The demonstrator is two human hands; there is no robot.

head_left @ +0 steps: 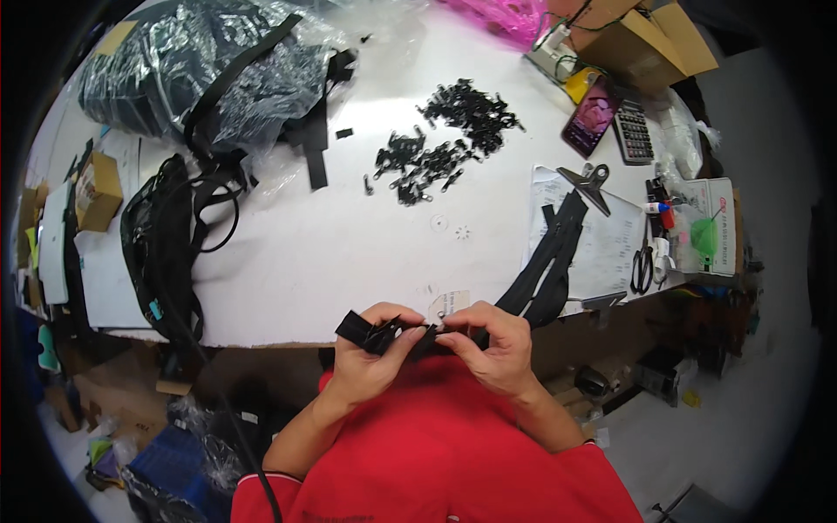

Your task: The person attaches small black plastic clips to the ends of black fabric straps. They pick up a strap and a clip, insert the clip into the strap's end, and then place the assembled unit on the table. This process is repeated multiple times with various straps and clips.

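Just in front of the table's near edge, my left hand [368, 368] is closed round a folded bundle of black zipper tape [352, 328], whose flat end sticks out to the left. My right hand [504, 350] pinches the same black tape with thumb and forefinger. The fingertips of both hands nearly meet; what lies right between them is too small to make out. From beside my right hand, long black tape strips [551, 253] run up across a clipboard. Two heaps of small black zipper sliders [475, 113] lie beyond on the white table [288, 270].
A black bag [161, 253] with straps lies at left, below a plastic-wrapped dark bundle [209, 70]. At right are a metal-clip clipboard [595, 187], a phone [593, 115], a calculator [634, 135], scissors [643, 266] and a cardboard box [641, 48]. A dark cable passes by my left arm.
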